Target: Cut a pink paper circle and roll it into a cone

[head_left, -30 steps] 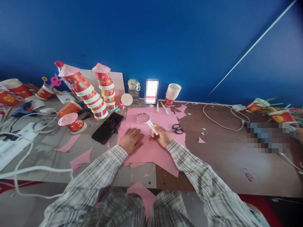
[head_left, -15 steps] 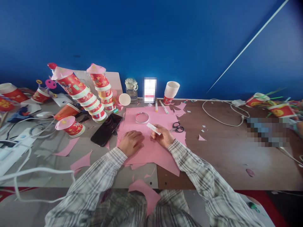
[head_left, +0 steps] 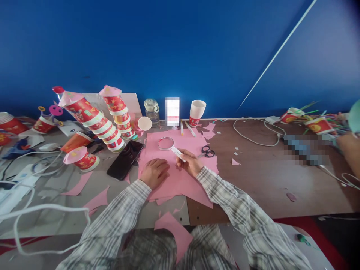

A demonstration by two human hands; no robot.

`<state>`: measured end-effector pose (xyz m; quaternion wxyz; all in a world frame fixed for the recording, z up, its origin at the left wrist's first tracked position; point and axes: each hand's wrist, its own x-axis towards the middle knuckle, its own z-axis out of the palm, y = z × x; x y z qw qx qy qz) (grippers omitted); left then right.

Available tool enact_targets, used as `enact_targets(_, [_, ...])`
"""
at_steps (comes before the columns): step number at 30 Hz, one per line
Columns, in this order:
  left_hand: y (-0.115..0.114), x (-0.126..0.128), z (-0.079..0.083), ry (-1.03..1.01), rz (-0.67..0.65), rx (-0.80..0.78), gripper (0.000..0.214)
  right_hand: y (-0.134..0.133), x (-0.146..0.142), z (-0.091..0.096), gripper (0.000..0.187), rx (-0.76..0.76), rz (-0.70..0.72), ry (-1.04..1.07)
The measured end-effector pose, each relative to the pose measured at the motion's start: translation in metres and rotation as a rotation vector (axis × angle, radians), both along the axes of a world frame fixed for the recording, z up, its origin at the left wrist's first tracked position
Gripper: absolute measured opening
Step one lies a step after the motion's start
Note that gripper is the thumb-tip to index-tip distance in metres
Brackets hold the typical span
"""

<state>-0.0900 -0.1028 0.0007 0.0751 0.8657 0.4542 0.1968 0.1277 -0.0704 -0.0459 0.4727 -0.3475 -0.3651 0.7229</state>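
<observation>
My left hand (head_left: 154, 173) lies palm down on the pink paper (head_left: 153, 139), with its fingers stretched out and nothing visible in them. In my right hand (head_left: 190, 163) I pinch a small white strip (head_left: 177, 152) with dark print, above the same sheet. Its far end comes close to a thin ring (head_left: 165, 143) with a whitish rim and red inside; whether they touch I cannot tell. Black-handled scissors (head_left: 208, 151) lie to the right of my right hand, their blades partly hidden.
Paper-cup towers with pink cones (head_left: 92, 116) and a black phone (head_left: 125, 160) are on the left. Behind the paper stand a clear bottle (head_left: 152, 110), a lit screen (head_left: 172, 110), two pens (head_left: 191, 129) and stacked cups (head_left: 197, 110). Another person's hand (head_left: 349, 150) appears at far right.
The view has shifted slightly. My right hand has brought the white strip nearer the ring. Another person's hand and a pale green round thing have come into view at the right edge.
</observation>
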Motion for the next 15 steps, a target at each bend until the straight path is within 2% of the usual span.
enact_targets(6, [-0.001,-0.001,-0.001,0.009,-0.031,-0.023,0.034,-0.001,-0.003,0.002,0.051,-0.021,-0.088,-0.08])
enact_targets(9, [-0.002,-0.001,-0.002,0.001,-0.018,-0.011,0.033,0.003,0.0,0.009,0.05,-0.006,-0.102,-0.12])
enact_targets(15, [-0.003,-0.001,-0.001,-0.015,0.0,-0.001,0.031,0.039,0.007,0.036,0.038,0.012,-0.201,-0.335])
